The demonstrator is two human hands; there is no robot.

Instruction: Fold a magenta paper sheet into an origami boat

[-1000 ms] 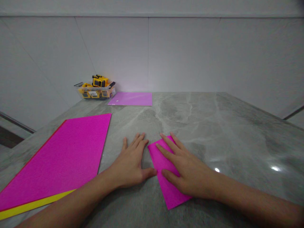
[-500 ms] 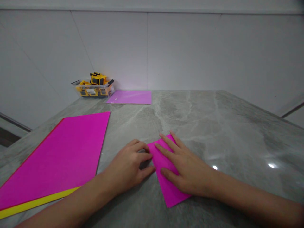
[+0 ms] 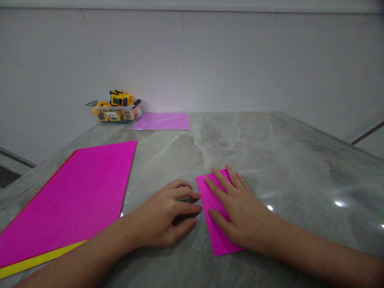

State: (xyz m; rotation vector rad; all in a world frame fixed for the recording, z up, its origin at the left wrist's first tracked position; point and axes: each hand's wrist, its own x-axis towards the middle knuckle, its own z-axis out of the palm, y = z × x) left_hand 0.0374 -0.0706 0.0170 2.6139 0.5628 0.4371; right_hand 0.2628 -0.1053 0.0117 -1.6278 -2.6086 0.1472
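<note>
A folded piece of bright pink paper (image 3: 210,226) lies flat on the grey marbled table. My right hand (image 3: 237,210) rests on top of it with fingers spread, covering its middle and right side. Just left of the paper is my left hand (image 3: 171,214), fingers apart and curved. Its index and middle fingertips come up to the paper's left edge; whether they touch it I cannot tell. Nothing is held in either hand.
At the left lies a stack of large coloured paper (image 3: 81,196), pink on top with red and yellow edges showing. Farther back sit a lilac packet of sheets (image 3: 165,121) and a clear plastic box (image 3: 115,114) of yellow toy trucks. A wall stands behind the table (image 3: 285,160).
The pink paper has shifted slightly right and turned a little, with my right hand on it. My left fingers have spread more. The whole view has moved slightly.
</note>
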